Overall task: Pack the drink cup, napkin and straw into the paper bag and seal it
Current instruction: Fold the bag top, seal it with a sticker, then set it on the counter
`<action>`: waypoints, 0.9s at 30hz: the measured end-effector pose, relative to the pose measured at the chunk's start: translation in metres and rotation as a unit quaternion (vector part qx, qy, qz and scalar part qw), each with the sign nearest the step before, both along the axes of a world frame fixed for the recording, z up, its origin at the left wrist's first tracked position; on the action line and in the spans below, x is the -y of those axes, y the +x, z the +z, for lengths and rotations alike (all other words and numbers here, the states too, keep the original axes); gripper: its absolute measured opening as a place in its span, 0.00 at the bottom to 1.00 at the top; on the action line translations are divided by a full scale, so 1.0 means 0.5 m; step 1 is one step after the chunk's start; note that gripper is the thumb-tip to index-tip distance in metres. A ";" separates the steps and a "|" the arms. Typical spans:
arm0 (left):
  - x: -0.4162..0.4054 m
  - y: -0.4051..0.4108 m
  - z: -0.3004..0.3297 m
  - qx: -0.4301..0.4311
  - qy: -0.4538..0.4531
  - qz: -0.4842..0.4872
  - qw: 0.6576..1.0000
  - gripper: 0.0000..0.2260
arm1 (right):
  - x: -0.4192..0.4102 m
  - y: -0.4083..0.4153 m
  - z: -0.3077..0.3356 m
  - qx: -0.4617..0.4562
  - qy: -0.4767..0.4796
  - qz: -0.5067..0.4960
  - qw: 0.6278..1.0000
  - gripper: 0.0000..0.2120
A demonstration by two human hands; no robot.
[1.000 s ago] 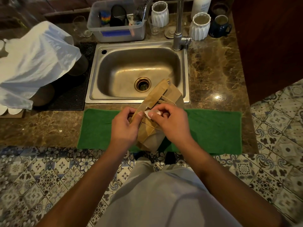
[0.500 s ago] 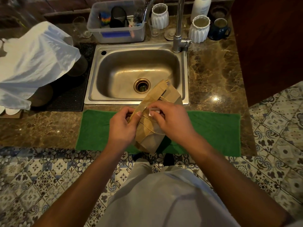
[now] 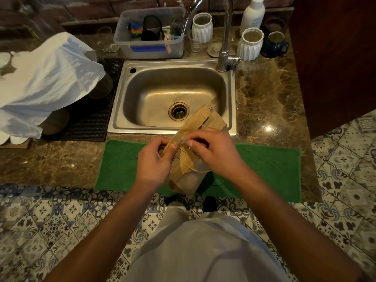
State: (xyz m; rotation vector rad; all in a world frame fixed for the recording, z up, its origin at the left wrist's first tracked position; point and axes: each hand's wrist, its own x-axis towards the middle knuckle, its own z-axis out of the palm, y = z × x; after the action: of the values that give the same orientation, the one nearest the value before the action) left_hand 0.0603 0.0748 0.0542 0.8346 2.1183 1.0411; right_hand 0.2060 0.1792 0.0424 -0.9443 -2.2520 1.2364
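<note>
**Sealing the bag top**

Both hands are working at screen centre. The left hand (image 3: 153, 162) is pinching the folded edge of the paper bag (image 3: 187, 171), which is standing on the green mat (image 3: 264, 171) on the desk. At its 2 o'clock, the right hand (image 3: 213, 152) is pinching the same fold. Packing looks finished; next, press the fold flat. The sink (image 3: 142, 98) is lying beyond, at 12 o'clock.
</note>
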 end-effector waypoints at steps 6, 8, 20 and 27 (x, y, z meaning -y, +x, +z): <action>0.000 0.003 -0.004 0.006 -0.001 0.001 1.000 0.03 | 0.016 -0.004 -0.001 -0.015 -0.037 -0.036 0.999 0.13; 0.000 0.005 -0.004 -0.003 -0.003 -0.001 1.000 0.02 | 0.025 -0.007 0.001 -0.036 -0.079 -0.048 0.995 0.14; -0.004 0.008 -0.008 0.004 0.020 -0.016 1.000 0.03 | 0.017 -0.036 -0.015 -0.010 -0.074 -0.104 0.992 0.11; -0.005 -0.007 -0.008 0.030 0.011 -0.055 0.998 0.10 | -0.001 -0.030 -0.013 0.029 -0.057 -0.073 0.995 0.11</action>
State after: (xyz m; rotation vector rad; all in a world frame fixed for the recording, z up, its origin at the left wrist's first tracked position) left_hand 0.0567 0.0776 0.0503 0.9079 1.9914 1.0213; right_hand 0.1908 0.1798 0.0358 -1.1784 -2.1304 1.3000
